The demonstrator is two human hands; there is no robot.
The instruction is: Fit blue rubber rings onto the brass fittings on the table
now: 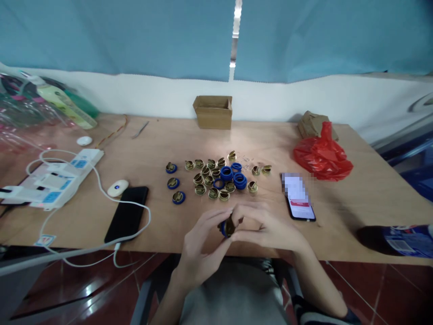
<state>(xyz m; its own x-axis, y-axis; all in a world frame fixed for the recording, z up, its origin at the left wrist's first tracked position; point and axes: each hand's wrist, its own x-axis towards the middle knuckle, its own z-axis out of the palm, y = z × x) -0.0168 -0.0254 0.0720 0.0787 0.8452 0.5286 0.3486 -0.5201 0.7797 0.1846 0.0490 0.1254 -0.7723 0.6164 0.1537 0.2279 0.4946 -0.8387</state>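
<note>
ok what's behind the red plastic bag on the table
Behind the red plastic bag sits a brown package, its upper part showing. The bag covers its lower front, so that part can't be seen.

Blue-ringed piece (228, 228) partly hidden by the hands (203, 248) (265, 228), phone screen (299, 196) pixelated, dark bottle (397, 240) cut off at right edge.

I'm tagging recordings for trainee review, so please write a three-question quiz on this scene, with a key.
1. What do the left hand and the right hand hold between them?
2. True or false: the red plastic bag lies farther from the person than the black phone with a lit screen.
3. Which stands at the wooden table's far edge, near the middle?
a) white power strip
b) open brown cardboard box
c) dark drink bottle

Key: 1. A round brass-coloured piece with a blue ring. 2. True. 3. b.
</note>
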